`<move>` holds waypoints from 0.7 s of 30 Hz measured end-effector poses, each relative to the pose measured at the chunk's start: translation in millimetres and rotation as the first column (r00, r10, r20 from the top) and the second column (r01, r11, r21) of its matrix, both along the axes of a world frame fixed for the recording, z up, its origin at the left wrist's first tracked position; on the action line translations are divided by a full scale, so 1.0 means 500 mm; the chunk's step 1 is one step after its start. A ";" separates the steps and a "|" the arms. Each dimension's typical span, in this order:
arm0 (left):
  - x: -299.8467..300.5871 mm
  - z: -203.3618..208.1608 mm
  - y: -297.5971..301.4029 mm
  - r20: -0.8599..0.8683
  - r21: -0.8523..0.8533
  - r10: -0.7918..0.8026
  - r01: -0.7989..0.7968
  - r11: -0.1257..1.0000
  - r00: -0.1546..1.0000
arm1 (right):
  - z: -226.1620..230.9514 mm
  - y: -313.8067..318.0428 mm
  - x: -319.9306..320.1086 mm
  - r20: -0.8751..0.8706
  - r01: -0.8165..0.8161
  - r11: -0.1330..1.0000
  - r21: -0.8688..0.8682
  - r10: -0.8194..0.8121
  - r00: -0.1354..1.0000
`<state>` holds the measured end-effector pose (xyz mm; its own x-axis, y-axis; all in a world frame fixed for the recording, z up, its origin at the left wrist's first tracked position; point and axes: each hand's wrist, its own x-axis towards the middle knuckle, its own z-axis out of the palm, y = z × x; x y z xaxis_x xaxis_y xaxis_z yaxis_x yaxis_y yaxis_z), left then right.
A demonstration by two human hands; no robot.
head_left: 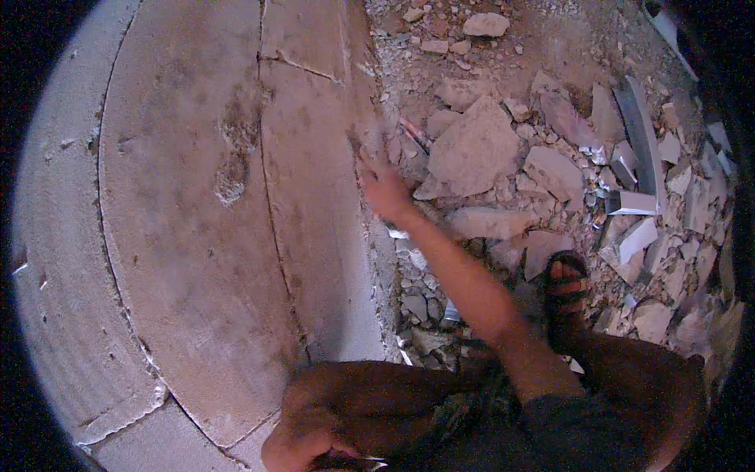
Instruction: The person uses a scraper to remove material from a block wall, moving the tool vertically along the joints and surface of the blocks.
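My right hand [385, 193] reaches forward over the seam where the wall of blocks meets the rubble. Its fingers look stretched toward the block face, somewhat blurred, and I make out nothing held in them. Close beside the fingertips is the right border of a large, dusty block [311, 197]. A thin red and pale stick-like piece [414, 134] lies in the debris just beyond the hand. My left hand does not show; at the lower left only my bent knee [295, 436] is seen.
Broken slabs [476, 145] and loose stones cover the ground on the right. A long grey strip [641, 138] and a white box-shaped piece [631, 203] lie among them. My sandalled foot [566, 283] rests on the rubble. The block surface has a rough, chipped patch [233, 153].
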<state>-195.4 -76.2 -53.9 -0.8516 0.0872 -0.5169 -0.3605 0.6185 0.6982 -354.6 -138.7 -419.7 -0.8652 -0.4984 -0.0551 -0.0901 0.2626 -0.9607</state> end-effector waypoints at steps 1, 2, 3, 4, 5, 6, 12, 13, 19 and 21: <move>0.001 0.000 -0.002 0.002 -0.003 0.004 -0.004 1.000 1.000 | 0.022 0.003 -0.026 0.149 -0.053 0.998 -0.040 0.058 0.987; 0.004 0.003 -0.003 0.006 -0.009 0.011 -0.011 1.000 1.000 | 0.044 0.016 -0.048 0.307 -0.065 0.992 -0.110 0.096 0.947; 0.005 0.002 -0.006 0.006 -0.013 0.014 -0.014 1.000 1.000 | 0.062 0.034 -0.073 0.447 -0.061 0.982 -0.177 0.136 0.884; 0.008 0.001 -0.006 0.007 -0.016 0.016 -0.016 1.000 1.000 | 0.055 0.044 -0.064 0.392 -0.097 0.981 -0.169 0.157 0.906; 0.009 0.000 -0.007 0.008 -0.021 0.020 -0.019 1.000 1.000 | 0.046 0.060 -0.030 0.335 -0.132 0.978 -0.159 0.179 0.925; 0.011 0.000 -0.010 0.008 -0.028 0.026 -0.026 0.999 1.000 | 0.051 0.063 -0.008 0.312 -0.147 0.978 -0.147 0.187 0.931; 0.018 -0.001 -0.006 0.013 -0.026 0.040 -0.040 0.999 0.999 | 0.084 0.011 -0.076 0.404 -0.065 0.995 -0.076 0.090 0.910; 0.019 0.001 -0.004 0.014 -0.026 0.036 -0.036 0.999 0.999 | 0.085 0.005 -0.101 0.517 -0.085 0.995 -0.046 0.097 0.851; 0.021 0.006 -0.019 0.014 -0.050 0.061 -0.061 0.997 0.998 | 0.114 0.030 -0.099 0.390 -0.030 0.986 -0.162 0.091 0.916; 0.019 0.007 -0.023 0.019 -0.047 0.072 -0.071 0.996 0.997 | 0.113 0.030 -0.069 0.391 -0.008 0.981 -0.195 0.085 0.916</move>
